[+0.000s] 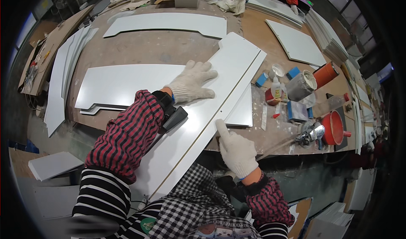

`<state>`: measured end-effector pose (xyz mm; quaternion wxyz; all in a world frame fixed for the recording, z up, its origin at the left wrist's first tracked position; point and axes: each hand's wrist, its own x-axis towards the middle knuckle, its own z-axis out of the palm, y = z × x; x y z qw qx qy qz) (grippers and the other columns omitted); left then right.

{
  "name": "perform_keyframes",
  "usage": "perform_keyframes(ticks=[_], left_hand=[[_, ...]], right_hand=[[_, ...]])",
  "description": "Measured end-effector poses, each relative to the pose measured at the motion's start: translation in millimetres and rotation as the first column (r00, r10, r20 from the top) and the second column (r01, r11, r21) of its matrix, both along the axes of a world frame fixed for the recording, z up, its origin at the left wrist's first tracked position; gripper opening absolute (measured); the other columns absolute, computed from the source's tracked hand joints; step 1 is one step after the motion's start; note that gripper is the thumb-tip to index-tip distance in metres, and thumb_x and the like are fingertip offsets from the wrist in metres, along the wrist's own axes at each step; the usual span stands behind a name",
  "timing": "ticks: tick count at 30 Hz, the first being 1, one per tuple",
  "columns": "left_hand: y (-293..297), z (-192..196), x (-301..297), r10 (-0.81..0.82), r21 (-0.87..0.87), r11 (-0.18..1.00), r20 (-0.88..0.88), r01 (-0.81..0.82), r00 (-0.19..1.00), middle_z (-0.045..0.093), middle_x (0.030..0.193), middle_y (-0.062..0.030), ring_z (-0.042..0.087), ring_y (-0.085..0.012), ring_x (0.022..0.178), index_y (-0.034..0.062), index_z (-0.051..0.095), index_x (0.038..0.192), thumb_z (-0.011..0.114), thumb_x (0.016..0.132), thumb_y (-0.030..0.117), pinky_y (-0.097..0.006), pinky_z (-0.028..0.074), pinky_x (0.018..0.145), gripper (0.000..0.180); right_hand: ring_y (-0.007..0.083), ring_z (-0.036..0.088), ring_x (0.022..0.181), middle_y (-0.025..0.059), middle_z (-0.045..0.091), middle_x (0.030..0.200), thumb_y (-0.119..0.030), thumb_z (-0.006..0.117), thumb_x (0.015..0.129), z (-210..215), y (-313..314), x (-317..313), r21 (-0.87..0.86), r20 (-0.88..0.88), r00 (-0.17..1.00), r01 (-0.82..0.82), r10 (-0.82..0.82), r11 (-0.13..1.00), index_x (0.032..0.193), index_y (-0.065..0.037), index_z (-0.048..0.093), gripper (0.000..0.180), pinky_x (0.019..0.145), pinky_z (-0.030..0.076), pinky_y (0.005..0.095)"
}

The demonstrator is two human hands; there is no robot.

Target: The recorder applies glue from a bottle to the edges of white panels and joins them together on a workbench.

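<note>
While left fingers (207, 75) touch the panel (201, 118), containers (299, 87) crowd nearby

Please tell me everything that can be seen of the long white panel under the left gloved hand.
The long white panel looks smooth and glossy, perhaps coated board. A narrow brownish groove runs lengthwise near its right edge, with a small dark hole beside it. Its left edge steps near the far end. It lies diagonally, overlapping another white panel, its near end past the edge of the worktable. The left hand rests on it, fingers spread; the right hand points at its right edge, contact unclear.
</note>
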<state>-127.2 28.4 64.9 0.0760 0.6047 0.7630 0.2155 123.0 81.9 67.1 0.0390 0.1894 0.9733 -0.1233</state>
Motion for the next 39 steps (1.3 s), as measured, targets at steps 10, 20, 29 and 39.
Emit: perform_keyframes(ticks=[10,20,29,39], left_hand=[[0.3,-0.9,-0.4,-0.005,0.002,1.000,-0.026,0.005,1.000,0.048,0.124,-0.0147,0.039,-0.0351,0.115,0.0067,0.058,0.122,0.067,0.078,0.040,-0.042,0.033,0.102,0.056],[-1.2,-2.2,-0.6,-0.001,0.001,1.000,-0.041,0.001,0.999,0.048,0.122,-0.0148,0.039,-0.0351,0.114,0.0073,0.058,0.122,0.066,0.078,0.041,-0.043,0.034,0.100,0.056],[2.4,-1.9,-0.6,-0.015,0.019,1.000,-0.031,0.016,0.999,0.048,0.115,-0.0146,0.039,-0.0350,0.110,0.0068,0.058,0.117,0.065,0.079,0.041,-0.044,0.035,0.098,0.052],[5.3,13.9,8.0,0.015,-0.156,0.988,-0.002,-0.015,1.000,0.043,0.126,-0.0160,0.036,-0.0365,0.116,0.0026,0.052,0.122,0.068,0.078,0.029,-0.044,0.035,0.103,0.054]], right_hand=[[0.0339,0.065,0.071,0.0143,0.065,0.083,-0.023,0.054,0.092,-5.3,-14.8,28.1,-0.132,-0.178,0.982,-0.092,0.067,0.987,0.139,-0.017,0.041,0.049,0.062,0.052,0.0461],[0.0353,0.065,0.080,0.0132,0.066,0.091,-0.025,0.055,0.091,-5.0,-3.5,9.7,-0.190,-0.090,0.982,0.145,-0.164,0.971,0.145,-0.018,0.036,0.058,0.071,0.052,0.0449],[0.0339,0.064,0.078,0.0122,0.065,0.092,-0.024,0.054,0.092,-8.6,-0.2,5.7,-0.074,-0.116,0.989,0.082,-0.090,0.994,0.143,-0.020,0.038,0.054,0.068,0.052,0.0451],[0.0326,0.064,0.073,0.0108,0.062,0.082,-0.023,0.055,0.092,-19.8,-10.1,14.5,-0.121,-0.137,0.989,0.032,-0.049,0.992,0.140,-0.020,0.040,0.050,0.062,0.051,0.0443]])
